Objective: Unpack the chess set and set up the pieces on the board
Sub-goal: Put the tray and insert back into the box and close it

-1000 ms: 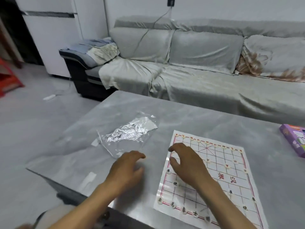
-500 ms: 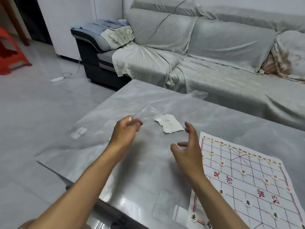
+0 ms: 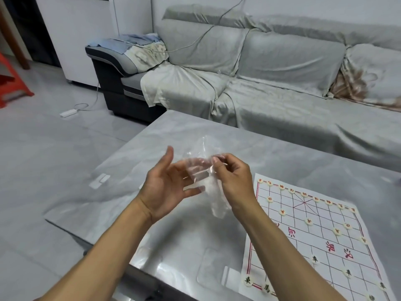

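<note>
A clear plastic bag (image 3: 205, 170) hangs above the grey counter (image 3: 282, 161), left of the paper board (image 3: 314, 240) where the pieces (image 3: 308, 221) stand. The right hand (image 3: 233, 181) pinches the bag's top with curled fingers. The left hand (image 3: 165, 185) lies open, palm up, its straight fingers under the plastic.

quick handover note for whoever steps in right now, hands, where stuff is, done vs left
Right hand: pinching the clear plastic bag above the table.
Left hand: open, palm up, fingers under the bag.
Paper board: flat on the table to the right, round pieces standing on its line crossings at both ends.
Done: unpacking and, as far as the view shows, setup.
Left: put the bag aside; check the cut-off near rows.
</note>
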A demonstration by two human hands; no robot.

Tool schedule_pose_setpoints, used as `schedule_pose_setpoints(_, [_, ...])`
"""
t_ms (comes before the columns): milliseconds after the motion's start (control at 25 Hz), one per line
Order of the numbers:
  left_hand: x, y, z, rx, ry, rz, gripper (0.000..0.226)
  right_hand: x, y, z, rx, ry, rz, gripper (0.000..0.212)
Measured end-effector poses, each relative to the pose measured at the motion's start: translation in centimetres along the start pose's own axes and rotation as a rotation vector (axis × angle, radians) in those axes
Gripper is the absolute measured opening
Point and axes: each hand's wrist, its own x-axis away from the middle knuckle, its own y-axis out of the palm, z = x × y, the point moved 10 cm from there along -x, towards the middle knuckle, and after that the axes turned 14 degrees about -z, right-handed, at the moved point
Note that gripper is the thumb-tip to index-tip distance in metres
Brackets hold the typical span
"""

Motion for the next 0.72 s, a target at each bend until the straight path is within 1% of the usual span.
schedule_pose_setpoints(40, [-0.1,-0.5,0.2,-0.093,0.017,0.046,0.046,0.2,0.2,0.2,-0.033,0.015,-0.018,0.012])
schedule_pose_setpoints(80, [-0.2,-0.9,0.3,-0.187,0.025,0.078,0.047,0.4,0.9,0.4,-0.07,0.03,-0.077,0.013])
schedule_pose_setpoints(160, [-0.3,-1.3,-0.3,-0.299,0.014,0.123,0.075,1.1,3.4,0.9,-0.138,0.065,-0.27,0.015])
schedule_pose_setpoints(200, [-0.3,-1.4,-0.5,-0.338,0.012,0.155,0.075,1.4,4.2,1.0,-0.117,0.075,-0.322,0.019])
schedule_pose_setpoints(240, [-0.2,-1.8,-0.3,-0.375,0.029,0.225,0.06,1.4,4.2,1.4,-0.058,0.089,-0.299,0.021])
schedule_pose_setpoints(280, [0.2,-2.4,0.2,-0.414,0.059,0.326,0.035,1.4,3.3,1.7,0.016,0.128,-0.204,0.021])
schedule_pose_setpoints(320, [0.6,-3.1,0.7,-0.426,0.089,0.429,0.017,1.8,1.6,2.6,0.066,0.223,-0.059,0.022])
schedule_pose_setpoints(360, [1.0,-3.8,1.2,-0.434,0.13,0.515,0.022,2.7,0.4,4.0,0.042,0.364,0.047,0.023])
schedule_pose_setpoints(400, [1.3,-4.4,1.6,-0.439,0.157,0.572,0.027,3.6,0.5,5.7,-0.092,0.52,0.049,0.026])
schedule_pose_setpoints(440, [1.3,-4.5,1.9,-0.45,0.175,0.585,0.028,4.2,1.6,6.9,-0.283,0.615,-0.034,0.033])
schedule_pose_setpoints(480, [1.2,-4.4,2.0,-0.465,0.177,0.564,0.026,4.5,2.9,6.8,-0.489,0.633,-0.114,0.039])
schedule_pose_setpoints(520, [0.8,-3.8,1.6,-0.473,0.153,0.5,0.026,4.3,3.7,6.5,-0.649,0.601,-0.149,0.043])
schedule_pose_setpoints(560, [0.2,-2.8,0.9,-0.474,0.109,0.41,0.031,3.8,3.8,6.3,-0.739,0.534,-0.142,0.043])
schedule_pose_setpoints(600, [-0.3,-1.8,0.2,-0.485,0.063,0.328,0.045,3.1,3.3,6.3,-0.721,0.455,-0.095,0.04])
schedule_pose_setpoints(640, [-0.6,-1.0,-0.2,-0.519,0.031,0.28,0.057,2.7,2.5,6.2,-0.615,0.389,-0.02,0.033])
schedule_pose_setpoints(680, [-0.9,-0.8,-0.3,-0.583,0.016,0.254,0.057,2.6,1.8,5.9,-0.497,0.341,0.052,0.025])
schedule_pose_setpoints(720, [-1.1,-0.3,-0.2,-0.638,-0.001,0.233,0.049,2.6,1.1,5.7,-0.42,0.299,0.116,0.018])
